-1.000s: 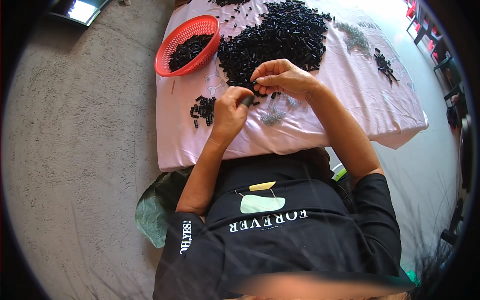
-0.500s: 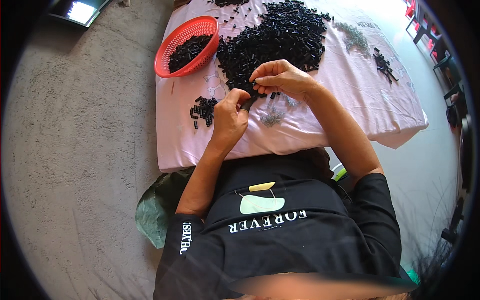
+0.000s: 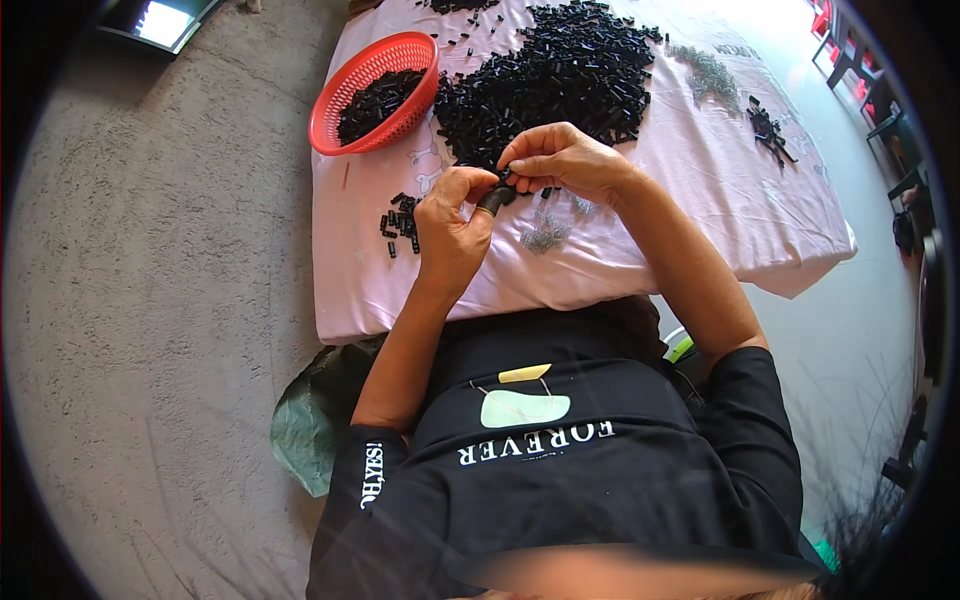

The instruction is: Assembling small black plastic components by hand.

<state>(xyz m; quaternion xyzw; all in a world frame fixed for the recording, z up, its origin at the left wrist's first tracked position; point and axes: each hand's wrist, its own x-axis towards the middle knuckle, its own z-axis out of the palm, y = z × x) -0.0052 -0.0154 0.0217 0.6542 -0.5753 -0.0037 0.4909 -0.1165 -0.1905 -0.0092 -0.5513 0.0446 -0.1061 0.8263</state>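
My left hand [image 3: 450,222] is closed in a pinch, a dark cover over its thumb. My right hand [image 3: 568,165] meets it from the right, fingertips pinched together. Between the two sets of fingertips is a small black plastic piece [image 3: 506,177], partly hidden by the fingers. Just beyond both hands spreads a large heap of the same short black pieces [image 3: 560,80]. A smaller pile of black pieces [image 3: 400,222] lies left of my left hand, partly covered by it. Fine silvery, spring-like bits [image 3: 545,236] lie below my right hand.
A red plastic basket [image 3: 420,102] holding black pieces stands at the table's far left. More silvery bits [image 3: 708,75] and a small cluster of black pieces [image 3: 768,132] lie to the right. Pink cloth [image 3: 640,245] covers the table. Dark chairs [image 3: 850,65] stand beyond it.
My left hand has shifted slightly up and its fingers have come up against the right fingertips, showing more of the covered thumb. The right hand has barely moved.
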